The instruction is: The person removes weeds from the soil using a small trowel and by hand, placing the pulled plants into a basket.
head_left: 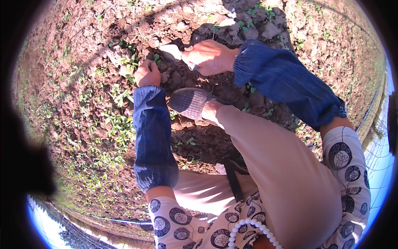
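Pale-bladed hand tool [170, 50]: in the head view it juts leftward from the right hand [215, 57], low over the clods of brown soil [203, 143]. The right grip is closed around its near end, fingers wrapped over, so that only the blade shows clearly. The left hand [148, 74] is just beyond the blade's tip, fingers curled in toward the ground, beside a small green seedling [156, 59]. Whether the left grip is fully closed or pinches a stem, I cannot tell. A dark textured slip-on shoe [188, 103] stands on the soil, just nearer the body than both hands.
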A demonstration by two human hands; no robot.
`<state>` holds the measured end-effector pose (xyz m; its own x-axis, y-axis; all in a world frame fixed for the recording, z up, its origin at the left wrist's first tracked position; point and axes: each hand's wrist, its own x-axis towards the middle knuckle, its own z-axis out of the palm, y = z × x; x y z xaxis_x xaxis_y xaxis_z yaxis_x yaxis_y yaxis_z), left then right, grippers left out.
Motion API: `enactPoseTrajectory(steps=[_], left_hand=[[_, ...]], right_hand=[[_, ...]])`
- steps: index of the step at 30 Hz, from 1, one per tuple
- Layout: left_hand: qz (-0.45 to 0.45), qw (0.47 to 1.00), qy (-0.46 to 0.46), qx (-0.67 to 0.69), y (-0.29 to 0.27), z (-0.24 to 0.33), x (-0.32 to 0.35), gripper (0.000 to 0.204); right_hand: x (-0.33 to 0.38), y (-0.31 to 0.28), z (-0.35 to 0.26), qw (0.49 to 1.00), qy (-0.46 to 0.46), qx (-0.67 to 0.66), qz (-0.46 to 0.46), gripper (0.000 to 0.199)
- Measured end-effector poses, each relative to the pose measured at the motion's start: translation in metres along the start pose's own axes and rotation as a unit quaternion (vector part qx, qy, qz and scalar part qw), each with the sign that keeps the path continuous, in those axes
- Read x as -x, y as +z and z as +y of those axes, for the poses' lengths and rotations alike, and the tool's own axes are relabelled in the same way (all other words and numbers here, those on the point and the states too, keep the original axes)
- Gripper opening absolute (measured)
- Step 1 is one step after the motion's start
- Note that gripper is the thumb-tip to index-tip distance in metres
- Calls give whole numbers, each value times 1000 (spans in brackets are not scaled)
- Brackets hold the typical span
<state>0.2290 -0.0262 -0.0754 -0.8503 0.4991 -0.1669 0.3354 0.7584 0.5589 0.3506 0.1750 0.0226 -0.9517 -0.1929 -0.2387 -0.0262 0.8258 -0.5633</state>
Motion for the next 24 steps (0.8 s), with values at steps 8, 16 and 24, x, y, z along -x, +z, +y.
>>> enactPoseTrajectory(steps=[8,16,24], left_hand=[[-11,1000,-10,18,4,13,-1,16],[2,1000,-19,25,1,15,7,16],[31,999,-28,21,0,19,20,17]], right_hand=[[-21,-11,3,997,-60,-15,-35,17],[-8,4,19,994,21,-103,-33,11],[-4,13,18,991,37,-127,-13,11]])
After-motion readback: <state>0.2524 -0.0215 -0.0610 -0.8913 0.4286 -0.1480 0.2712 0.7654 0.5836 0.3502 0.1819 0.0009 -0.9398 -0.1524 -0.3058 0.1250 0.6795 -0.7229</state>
